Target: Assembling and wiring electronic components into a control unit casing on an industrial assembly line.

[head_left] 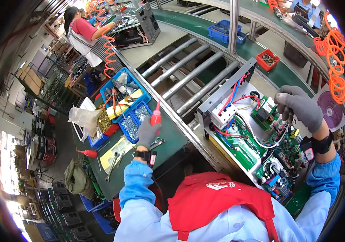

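Note:
My left hand (148, 134), in a grey glove, is wrapped round a red squeeze bottle (155, 117) with its thin nozzle pointing up, over the green bench beside the parts bins. My right hand (299, 107), also gloved, hovers over the far right side of an open metal chassis (241, 86). Its fingers are curled together and pointing down; whatever they grip, if anything, is too small to make out. Below it lie green circuit boards (237, 139) with red, blue and white wires (237, 97).
Blue bins of screws (130, 128) and a blue tool tray (142, 97) stand on the left bench, near wrenches (112, 167) and another red bottle (88, 153). Steel rollers (184, 80) run beyond. Orange coiled hoses (335, 76) hang at right. A co-worker (86, 34) stands far left.

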Available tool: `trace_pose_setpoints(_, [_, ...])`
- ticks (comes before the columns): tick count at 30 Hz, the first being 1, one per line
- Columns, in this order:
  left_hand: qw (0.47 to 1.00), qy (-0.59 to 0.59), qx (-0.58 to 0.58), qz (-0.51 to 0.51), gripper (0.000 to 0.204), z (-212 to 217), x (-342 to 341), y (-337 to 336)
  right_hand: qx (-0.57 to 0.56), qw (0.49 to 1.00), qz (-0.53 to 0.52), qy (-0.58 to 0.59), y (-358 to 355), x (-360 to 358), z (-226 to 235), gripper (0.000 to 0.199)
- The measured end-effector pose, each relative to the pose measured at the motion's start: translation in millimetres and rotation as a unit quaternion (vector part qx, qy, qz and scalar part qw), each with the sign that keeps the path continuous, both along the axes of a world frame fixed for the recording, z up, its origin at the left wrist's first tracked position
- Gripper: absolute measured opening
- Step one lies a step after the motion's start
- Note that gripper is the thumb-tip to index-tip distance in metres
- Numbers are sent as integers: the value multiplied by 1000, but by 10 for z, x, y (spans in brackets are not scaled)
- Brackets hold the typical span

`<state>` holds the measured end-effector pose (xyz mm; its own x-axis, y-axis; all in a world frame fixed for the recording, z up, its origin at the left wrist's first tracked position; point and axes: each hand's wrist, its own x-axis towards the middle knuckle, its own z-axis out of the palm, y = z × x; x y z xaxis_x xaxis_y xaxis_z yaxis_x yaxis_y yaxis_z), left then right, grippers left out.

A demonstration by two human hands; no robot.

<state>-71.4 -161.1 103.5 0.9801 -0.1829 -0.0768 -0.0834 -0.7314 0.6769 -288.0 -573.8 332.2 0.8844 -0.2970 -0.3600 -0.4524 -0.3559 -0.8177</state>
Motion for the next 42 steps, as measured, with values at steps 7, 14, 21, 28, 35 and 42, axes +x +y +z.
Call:
trace_pose_setpoints(7, [948, 32, 313, -55, 41, -1016, 208, -20, 19, 998, -41, -34, 28, 285, -187, 31])
trace_pose_setpoints(14, [925, -295, -190, -142, 25, 1234, -682, -1057, -9, 990, -114, -77, -423, 744, -627, 60])
trace_pose_setpoints(21, [898, -365, 114, -219, 48, 1578, -1264, -1830, 101, 988, -34, -112, -230, 1000, -623, 58])
trace_pose_setpoints(28, [927, -299, 140, -175, 57, 1555, -1166, -2381, 208, 966, 6, -154, -302, 1038, -700, 46])
trace_pose_setpoints(35, [917, -356, 119, -135, 52, 1468, -1232, -2657, 41, 980, 120, -153, -416, 956, -697, 61])
trace_pose_setpoints(42, [857, -445, 156, -208, 58, 1344, -1268, -2659, -80, 990, 99, -52, -296, 1010, -625, 136])
